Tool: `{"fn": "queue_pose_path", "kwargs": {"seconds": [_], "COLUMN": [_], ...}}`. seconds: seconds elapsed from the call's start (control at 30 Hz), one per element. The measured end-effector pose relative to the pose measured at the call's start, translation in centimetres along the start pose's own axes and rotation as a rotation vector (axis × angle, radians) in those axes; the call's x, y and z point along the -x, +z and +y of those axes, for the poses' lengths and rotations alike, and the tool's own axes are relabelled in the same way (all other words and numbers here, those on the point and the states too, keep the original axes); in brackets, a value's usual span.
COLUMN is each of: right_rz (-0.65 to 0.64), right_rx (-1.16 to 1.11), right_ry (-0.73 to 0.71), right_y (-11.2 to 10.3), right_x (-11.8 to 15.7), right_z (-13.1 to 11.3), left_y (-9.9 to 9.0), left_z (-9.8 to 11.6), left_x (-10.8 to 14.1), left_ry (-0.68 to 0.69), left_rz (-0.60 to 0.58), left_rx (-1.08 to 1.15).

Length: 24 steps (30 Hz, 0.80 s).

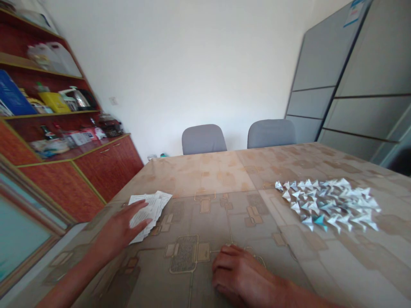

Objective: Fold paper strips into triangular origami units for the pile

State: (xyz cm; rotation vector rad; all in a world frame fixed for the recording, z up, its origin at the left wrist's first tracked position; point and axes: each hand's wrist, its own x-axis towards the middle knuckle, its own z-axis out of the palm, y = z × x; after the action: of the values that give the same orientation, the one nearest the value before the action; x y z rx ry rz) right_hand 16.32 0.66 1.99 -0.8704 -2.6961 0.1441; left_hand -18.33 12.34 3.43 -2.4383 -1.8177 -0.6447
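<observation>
My left hand (118,229) lies over a loose stack of printed paper sheets (159,202) at the left of the table. Its fingers are stretched out, and the thumb is spread apart on the paper. Near the front edge, my right hand (240,273) rests on the patterned tablecloth with its fingers curled in; nothing shows in it, though the palm is hidden. On the right of the table stand several small folded paper pieces (330,203) with pointed tips, set in close rows. They are mostly white, and one (320,221) is turquoise.
The table (212,175) has a patterned brown cover. Two grey chairs (204,139) stand at its far side against a white wall. A red-brown shelf unit (102,167) with bottles and a kettle (81,99) is at left. Grey sliding doors (321,64) are at right.
</observation>
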Motion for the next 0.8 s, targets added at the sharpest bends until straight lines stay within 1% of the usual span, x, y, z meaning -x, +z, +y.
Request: {"fn": "queue_pose_path", "kwargs": {"seconds": [0.03,0.1,0.2,0.33,0.43,0.5,0.63,0.67,0.73,0.8], "right_rz": [-0.002,-0.008,-0.016,-0.029,-0.015,0.002,0.036,0.031,0.045,0.055], "right_rx": [-0.019,-0.048,-0.068,-0.096,-0.159,-0.202,-0.212,-0.226,-0.242,-0.258], "right_ry": [0.007,0.008,0.017,0.031,0.048,0.056,0.069,0.067,0.057,0.039], "right_y": [-0.1,-0.2,-0.3,-0.6,-0.7,-0.6,0.3,0.6,1.1,1.4], "right_x": [0.0,-0.1,-0.4,-1.0,-1.3,-1.3,-0.9,-0.8,-0.7,-0.6], "right_z": [0.0,-0.1,-0.1,-0.1,-0.2,-0.2,0.0,0.1,0.4,0.6], "left_y": [0.4,1.3,2.3,2.7,2.3,1.8,0.2,-0.1,-0.5,-0.6], "left_z": [-0.7,-1.4,-1.7,-2.1,-2.5,-2.8,-3.2,-3.3,-3.4,-3.3], "left_x": [0.4,1.3,2.0,2.2,2.4,2.7,3.4,3.5,3.7,3.7], "left_ry": [0.014,0.020,0.040,0.024,-0.011,-0.011,-0.032,-0.051,-0.064,-0.072], "left_rz": [-0.031,-0.063,-0.051,-0.041,-0.031,-0.053,-0.087,-0.079,-0.106,-0.092], "left_rx": [-0.052,-0.069,-0.086,-0.035,0.040,0.085,0.131,0.147,0.188,0.212]}}
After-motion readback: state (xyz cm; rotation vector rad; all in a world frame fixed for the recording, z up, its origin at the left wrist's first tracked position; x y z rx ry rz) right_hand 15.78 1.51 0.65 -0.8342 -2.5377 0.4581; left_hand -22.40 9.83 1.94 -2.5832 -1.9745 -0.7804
